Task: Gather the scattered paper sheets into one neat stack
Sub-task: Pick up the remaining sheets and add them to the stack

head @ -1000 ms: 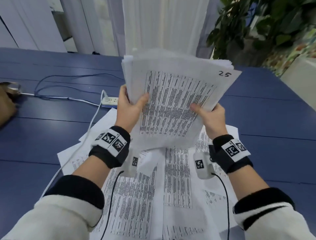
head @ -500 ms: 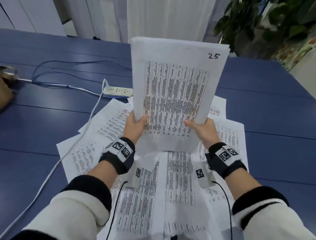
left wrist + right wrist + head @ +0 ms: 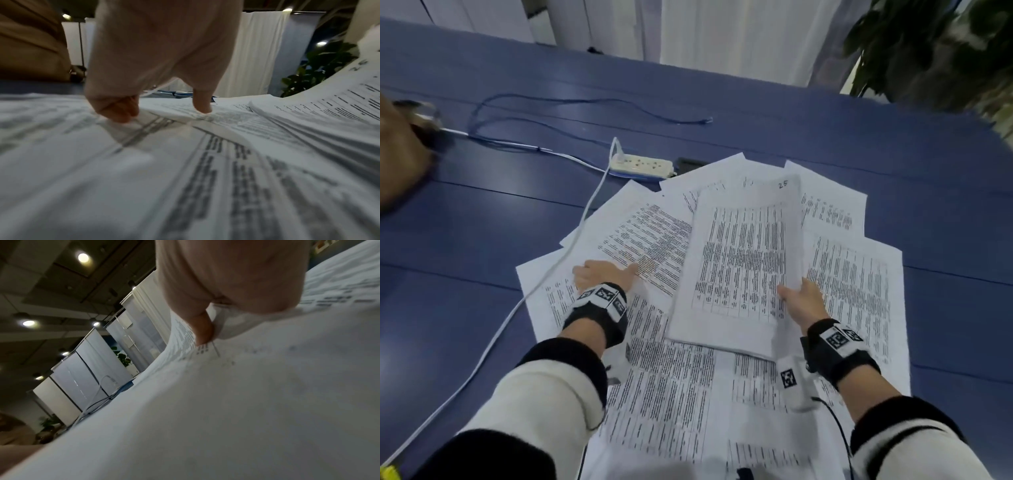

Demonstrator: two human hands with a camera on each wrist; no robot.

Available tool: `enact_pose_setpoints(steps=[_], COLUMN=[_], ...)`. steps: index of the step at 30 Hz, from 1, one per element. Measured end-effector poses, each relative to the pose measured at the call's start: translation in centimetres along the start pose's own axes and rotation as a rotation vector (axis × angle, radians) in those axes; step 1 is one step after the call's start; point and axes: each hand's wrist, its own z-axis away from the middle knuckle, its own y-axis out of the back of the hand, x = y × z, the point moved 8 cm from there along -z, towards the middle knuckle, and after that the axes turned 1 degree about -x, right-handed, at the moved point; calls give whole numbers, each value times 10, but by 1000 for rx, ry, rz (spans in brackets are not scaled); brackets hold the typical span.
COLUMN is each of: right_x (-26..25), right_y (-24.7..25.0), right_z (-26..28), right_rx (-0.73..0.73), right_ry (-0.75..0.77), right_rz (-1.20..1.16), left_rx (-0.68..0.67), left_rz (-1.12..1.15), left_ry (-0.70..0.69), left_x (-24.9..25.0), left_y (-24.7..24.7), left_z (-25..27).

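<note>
While loose sheets [image 3: 654,394] overlap, the stack [image 3: 739,267] bows.

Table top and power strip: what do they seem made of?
Table top: probably painted or laminated boards, satin blue, with plank seams and soft glare. Power strip: white plastic, smooth moulded casing with sockets, apparently.

Dim wrist views, blurred edges

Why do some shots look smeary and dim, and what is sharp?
Head view: bright, but the plant and the left edge smear. Left wrist view: near sheets blurred, the left hand's fingers sharper. Right wrist view: dim, tilted, ceiling lamps glaring.
</note>
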Motion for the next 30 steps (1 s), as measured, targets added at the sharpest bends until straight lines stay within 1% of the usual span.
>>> enact_pose_setpoints(steps=[4, 5, 10, 13, 16, 20, 26, 30], right_x=[10, 13, 19, 19, 13, 16, 18, 16], right_y=[9, 12, 16, 21, 24, 24, 21, 24], right_z=[-4, -7, -11, -12, -5, -10, -13, -11], right_rx=[7, 22, 20, 39, 26, 24, -3, -20], right_ry=[-33, -34, -83, -80, -53, -53, -76, -60], right_rz=[-83, -92, -197, -219, -259, -261, -245, -248], left_rx=[44, 41, 16, 11, 11, -21, -76, -139], left_rz=[113, 133, 183, 180, 90, -14, -105, -139], left_ry=[124, 135, 92, 125, 152, 67, -222, -366], left_x=[5, 8, 19, 7, -6, -1, 15, 22], left_y=[2, 2, 0, 5, 17, 24, 15, 4], left_z=[1, 0, -4, -7, -11, -13, -3, 14])
